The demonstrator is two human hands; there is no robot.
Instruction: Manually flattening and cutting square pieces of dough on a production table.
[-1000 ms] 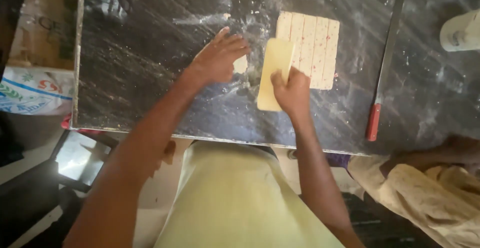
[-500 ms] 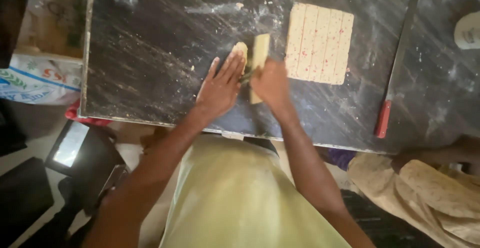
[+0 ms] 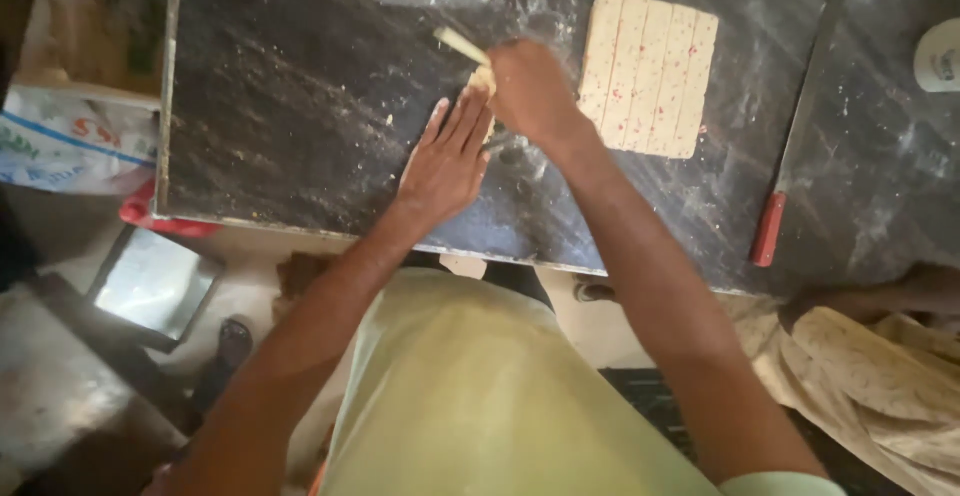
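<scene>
The person stands at a dark, flour-dusted worktop (image 3: 300, 106) that fills the upper part of the frame. The right hand (image 3: 530, 86), just above centre, has its grip closed around a pale flat scraper (image 3: 462, 46), whose blade sticks out toward the upper left. The left hand (image 3: 445, 161) lies just below and to the left of it, flat and empty, fingers stretched out and pressed on the stone, fingertips close to a small lump of pale dough (image 3: 483, 80) that sits right at the right hand's knuckles. Whether the left fingertips touch the lump cannot be told.

To the right of both hands, near but apart, lies a rectangular dough sheet (image 3: 650, 71), scored into lengthwise strips and flecked with red. Farther right a long knife with a red handle (image 3: 768, 228) lies on the worktop, well apart from the hands.

Assessment: the work in hand appears to be separating or gathering a dough piece with the scraper. To do it well, I judge the blade should stay low against the stone so it goes under the dough rather than smearing it, and the left palm should steady the piece without flattening it. The fingers lie close to the blade's path; they want to be kept behind the edge. The scored sheet ought not to be nudged.
</scene>
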